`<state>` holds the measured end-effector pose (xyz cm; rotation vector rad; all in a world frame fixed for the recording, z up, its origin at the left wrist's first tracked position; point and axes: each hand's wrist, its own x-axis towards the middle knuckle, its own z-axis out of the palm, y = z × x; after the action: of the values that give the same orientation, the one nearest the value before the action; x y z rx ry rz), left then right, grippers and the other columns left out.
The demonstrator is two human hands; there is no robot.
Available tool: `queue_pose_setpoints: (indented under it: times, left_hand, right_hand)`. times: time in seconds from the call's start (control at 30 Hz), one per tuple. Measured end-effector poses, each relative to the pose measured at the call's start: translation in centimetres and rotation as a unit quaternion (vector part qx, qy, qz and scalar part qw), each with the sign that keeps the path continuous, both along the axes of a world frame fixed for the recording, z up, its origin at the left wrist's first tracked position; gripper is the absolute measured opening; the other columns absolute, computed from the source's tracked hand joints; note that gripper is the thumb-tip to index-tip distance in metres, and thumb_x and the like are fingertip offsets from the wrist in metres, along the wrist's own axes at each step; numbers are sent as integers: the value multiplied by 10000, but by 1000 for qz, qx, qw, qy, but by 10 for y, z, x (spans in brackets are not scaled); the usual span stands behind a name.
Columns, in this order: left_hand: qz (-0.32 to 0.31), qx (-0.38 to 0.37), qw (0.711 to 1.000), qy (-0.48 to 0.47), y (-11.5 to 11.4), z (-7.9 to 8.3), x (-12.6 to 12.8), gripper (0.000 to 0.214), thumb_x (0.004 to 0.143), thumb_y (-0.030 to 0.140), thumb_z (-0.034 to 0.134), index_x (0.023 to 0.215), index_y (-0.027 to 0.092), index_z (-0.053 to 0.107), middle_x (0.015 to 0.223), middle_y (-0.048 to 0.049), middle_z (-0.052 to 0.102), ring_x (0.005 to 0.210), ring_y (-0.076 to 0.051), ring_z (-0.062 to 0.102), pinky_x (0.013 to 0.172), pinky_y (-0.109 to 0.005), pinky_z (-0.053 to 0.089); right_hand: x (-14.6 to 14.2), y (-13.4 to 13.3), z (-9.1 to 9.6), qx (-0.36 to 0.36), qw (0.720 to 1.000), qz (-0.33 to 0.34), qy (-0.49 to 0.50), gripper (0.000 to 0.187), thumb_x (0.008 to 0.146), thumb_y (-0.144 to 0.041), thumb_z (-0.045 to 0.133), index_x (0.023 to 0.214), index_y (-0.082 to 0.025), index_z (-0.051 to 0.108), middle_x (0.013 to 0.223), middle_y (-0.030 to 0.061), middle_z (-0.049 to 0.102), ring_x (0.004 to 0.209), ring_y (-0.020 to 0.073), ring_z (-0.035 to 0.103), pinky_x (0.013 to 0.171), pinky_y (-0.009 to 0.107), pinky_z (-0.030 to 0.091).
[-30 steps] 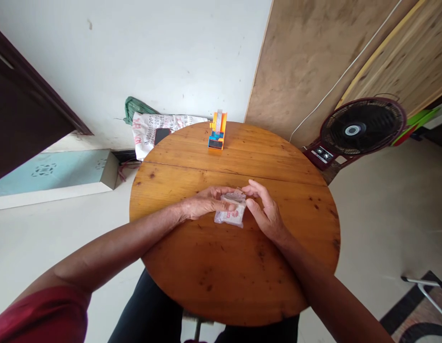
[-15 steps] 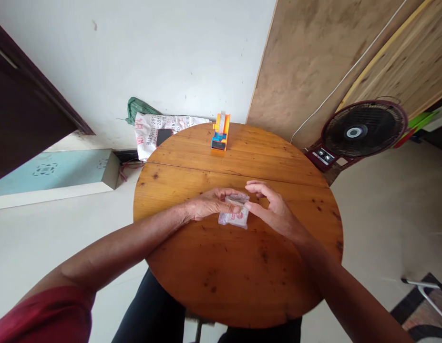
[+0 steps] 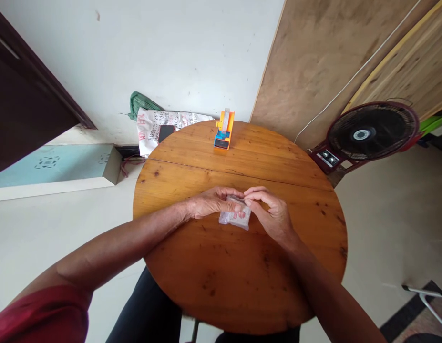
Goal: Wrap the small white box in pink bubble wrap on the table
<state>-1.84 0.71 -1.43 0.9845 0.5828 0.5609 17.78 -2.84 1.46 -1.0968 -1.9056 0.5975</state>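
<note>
A small clear plastic packet (image 3: 235, 218) with red print lies on the round wooden table (image 3: 242, 276) near its middle. My left hand (image 3: 211, 205) comes in from the left, its fingers curled and pinching the packet's top left edge. From the right, my right hand (image 3: 271, 209) pinches the packet's top right edge with curled fingers. The two hands touch over the packet and hide its upper part.
An orange and blue toy-like gadget (image 3: 223, 131) stands at the table's far edge. Behind the table lie a printed white sack (image 3: 163, 125) and a green bag (image 3: 140, 102). A dark floor fan (image 3: 371, 133) stands at the right, wooden boards (image 3: 331, 52) lean on the wall.
My right hand's fingers were spread beside the packet and have closed onto its top edge. The left hand has kept its hold. The camera has shifted slightly.
</note>
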Motion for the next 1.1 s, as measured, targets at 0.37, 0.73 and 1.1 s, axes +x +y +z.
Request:
queue_pose_setpoints:
  times: [0.37,0.73,1.1]
  left_hand:
    - [10,33,999,19,0,-5,0,414,705,427,825,1002,157,727,894,-44,734,783,-140,637,758,-262,462]
    - [12,-44,998,-35,1,-8,0,453,696,456,829,992,132,717,916,-72,744,820,-171,674,797,-300,491]
    - [71,-81,993,-51,3,0,0,458,675,460,842,923,97,713,890,-121,747,790,-194,686,796,-327,525]
  right_hand:
    - [3,-4,0,79,994,19,-75,191,932,-246,545,873,-276,725,908,18,748,866,205,685,858,409,483]
    - [14,-3,6,210,944,71,-245,232,905,-178,545,1042,-295,692,1083,0,740,973,216,652,988,468,398]
    - [8,-1,-1,204,925,80,-310,516,871,-527,590,1286,-226,539,1338,147,595,1181,336,569,1049,550,365]
